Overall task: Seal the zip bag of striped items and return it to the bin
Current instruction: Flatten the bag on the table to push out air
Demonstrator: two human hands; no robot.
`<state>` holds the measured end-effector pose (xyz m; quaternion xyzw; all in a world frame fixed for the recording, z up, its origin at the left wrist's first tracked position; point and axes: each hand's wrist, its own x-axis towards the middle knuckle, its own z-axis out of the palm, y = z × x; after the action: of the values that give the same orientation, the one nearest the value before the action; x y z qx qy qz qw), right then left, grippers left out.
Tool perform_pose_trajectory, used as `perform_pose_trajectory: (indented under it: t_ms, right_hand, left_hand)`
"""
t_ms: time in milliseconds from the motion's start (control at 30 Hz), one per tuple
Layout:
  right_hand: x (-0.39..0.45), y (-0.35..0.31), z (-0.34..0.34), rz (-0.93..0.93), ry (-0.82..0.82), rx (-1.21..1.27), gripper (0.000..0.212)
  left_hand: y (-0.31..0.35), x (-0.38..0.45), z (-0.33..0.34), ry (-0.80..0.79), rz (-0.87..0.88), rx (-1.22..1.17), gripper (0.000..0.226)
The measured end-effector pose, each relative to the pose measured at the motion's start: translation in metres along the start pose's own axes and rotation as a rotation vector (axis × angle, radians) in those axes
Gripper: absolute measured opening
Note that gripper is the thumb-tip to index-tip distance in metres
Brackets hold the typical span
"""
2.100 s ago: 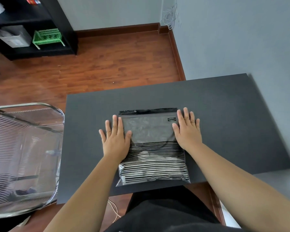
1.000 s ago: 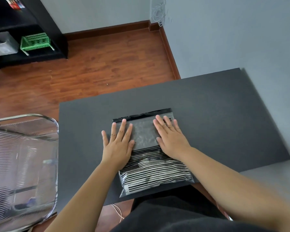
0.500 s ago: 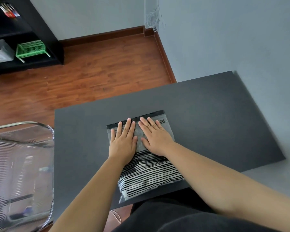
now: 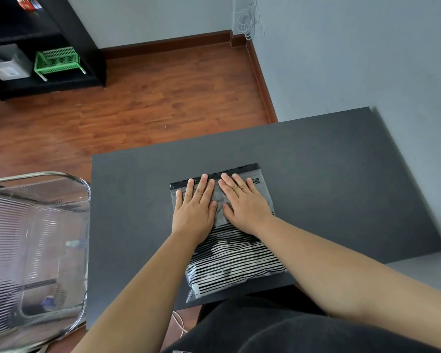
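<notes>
A clear zip bag (image 4: pixel 236 263) with a black zip strip along its far edge lies flat on the black table (image 4: pixel 329 179). Black-and-white striped items fill its near half. My left hand (image 4: pixel 195 210) and my right hand (image 4: pixel 243 202) press flat, palms down, side by side on the bag's empty upper half. Their fingertips reach the zip strip. Neither hand grips anything. The transparent bin (image 4: pixel 33 250) stands on the floor to the left of the table.
The bag's near end lies at the table's front edge. A black shelf unit (image 4: pixel 69 34) with a green basket (image 4: pixel 56 59) and a grey box (image 4: pixel 8 64) stands at the back left on the wooden floor. A grey wall runs along the right.
Both hands have slid inward from the bag's side edges to its middle and forward toward the zip strip. The bag has flattened and turned slightly.
</notes>
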<state>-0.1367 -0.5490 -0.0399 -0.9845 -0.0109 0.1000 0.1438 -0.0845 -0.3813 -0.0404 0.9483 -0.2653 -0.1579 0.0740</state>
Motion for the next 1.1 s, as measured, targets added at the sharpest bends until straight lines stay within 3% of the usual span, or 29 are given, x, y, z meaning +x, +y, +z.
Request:
perform_pose_trajectory:
  t_ms: [567, 1100]
  right_hand:
    - [0.009, -0.003, -0.015, 0.047, -0.024, -0.027, 0.059]
    - [0.012, -0.012, -0.023, 0.057, -0.028, -0.022, 0.05]
  left_hand:
    - [-0.007, -0.012, -0.002, 0.047, 0.043, -0.008, 0.063]
    - [0.0, -0.005, -0.02, -0.058, 0.031, 0.072, 0.061]
